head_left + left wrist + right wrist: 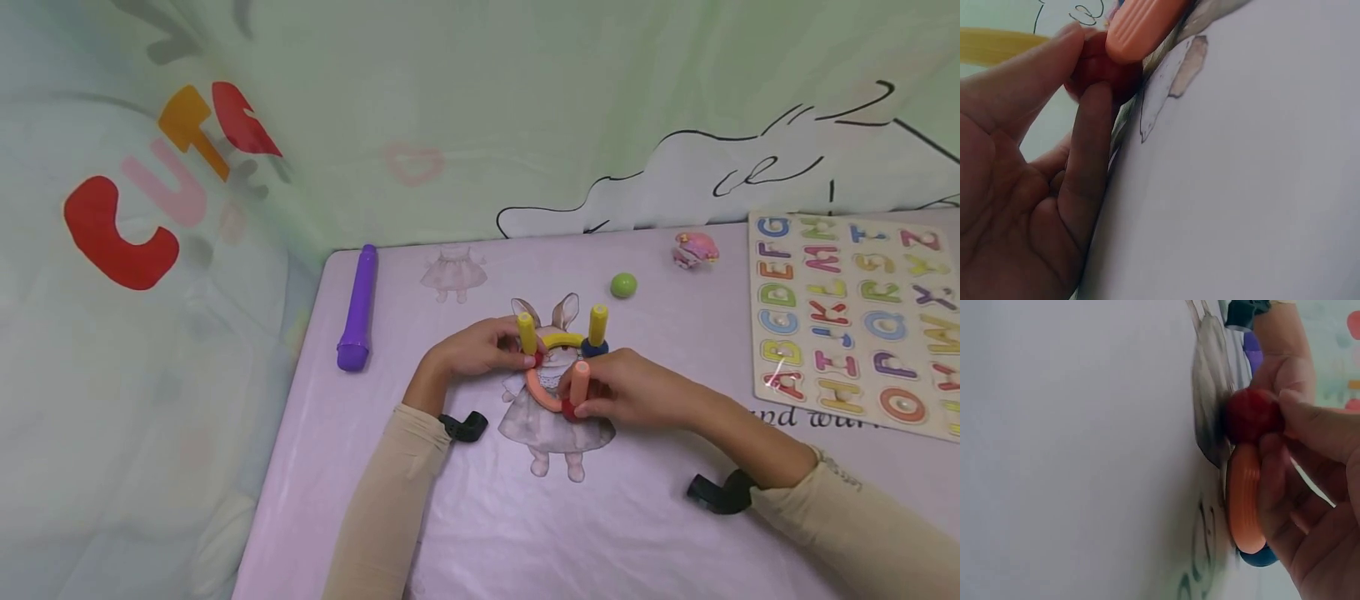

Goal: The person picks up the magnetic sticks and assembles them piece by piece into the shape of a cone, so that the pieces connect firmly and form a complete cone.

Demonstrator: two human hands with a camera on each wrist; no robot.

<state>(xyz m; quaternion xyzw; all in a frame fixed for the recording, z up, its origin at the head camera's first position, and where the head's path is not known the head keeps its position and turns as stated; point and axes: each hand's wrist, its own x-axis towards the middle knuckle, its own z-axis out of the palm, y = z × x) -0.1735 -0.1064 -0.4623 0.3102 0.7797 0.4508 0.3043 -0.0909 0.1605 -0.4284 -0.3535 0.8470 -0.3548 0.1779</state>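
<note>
On the table lies a ring of toy pieces: a curved yellow piece [564,340], a curved orange piece [542,393] and balls between them. Two yellow rods [597,323] and one orange rod [580,383] stand up from the balls. My left hand [480,346] pinches the red ball [1088,75] under the left yellow rod. With thumb and fingers, my right hand [645,387] grips the nearer red ball [1252,415] under the orange rod. Another orange piece [1244,500] runs from that ball beneath my right fingers. A blue ball [595,347] sits under the right yellow rod.
A purple stick [356,308] lies at the left. Behind the ring are a green ball [623,285] and a small pink toy [695,249]. An alphabet board [855,321] lies at the right. Printed curtains hang behind the table [570,533] and to its left.
</note>
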